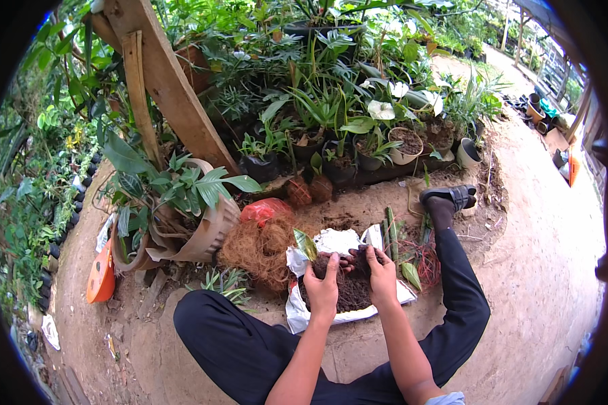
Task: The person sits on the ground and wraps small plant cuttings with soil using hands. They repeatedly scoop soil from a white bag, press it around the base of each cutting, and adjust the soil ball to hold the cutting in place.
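My left hand (323, 289) grips a dark root ball (322, 265) from which a green leaf (305, 244) sticks up to the left. In my right hand (383, 277) is a clump of dark soil (363, 259), held close to the root ball but apart from it. Both hands are above an opened white sack (329, 319) with dark potting soil (353, 294) in it. Brown coconut fibre (261, 245) lies in a loose heap left of the sack, against a red plastic bag (265, 210). Parts of my fingers are hidden behind the soil.
Green stems (392, 235), a loose leaf (411, 276) and red string (428, 266) lie between the sack and my outstretched leg. A large tilted pot (218, 228) stands at left, near an orange container (101, 276). Potted plants (339, 162) line the back beneath a slanting wooden beam (177, 96).
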